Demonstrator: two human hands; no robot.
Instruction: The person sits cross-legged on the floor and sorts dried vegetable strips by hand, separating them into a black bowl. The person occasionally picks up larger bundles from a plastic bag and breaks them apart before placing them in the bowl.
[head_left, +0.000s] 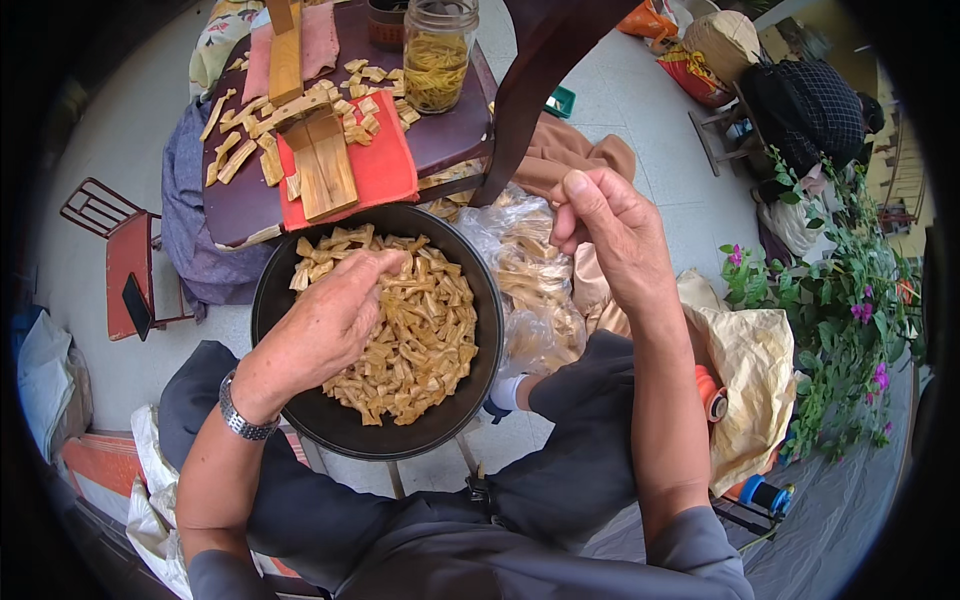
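My left hand (334, 322), with a metal-banded watch at the wrist, is over the left part of a round black basin (390, 448). Its fingertips are at the heap of short tan, dried-looking root pieces (420, 337) inside; whether they hold a piece is hidden. My right hand (607, 225) is raised right of the basin, its thumb against the curled fingers, and I cannot tell if something thin is pinched there. Beyond the basin, a wooden block with an upright piece (326, 172) rests on a red cloth (394, 161), with more pieces (240, 161) scattered around it.
The dark wooden stool or chair seat (450, 142) bears a glass jar (439, 67) of thin yellowish strips in liquid. A clear plastic bag (532, 277) of pieces lies right of the basin. A small red chair (131, 262) stands left; flowering plants (832, 330) and a seated person (810, 112) are right.
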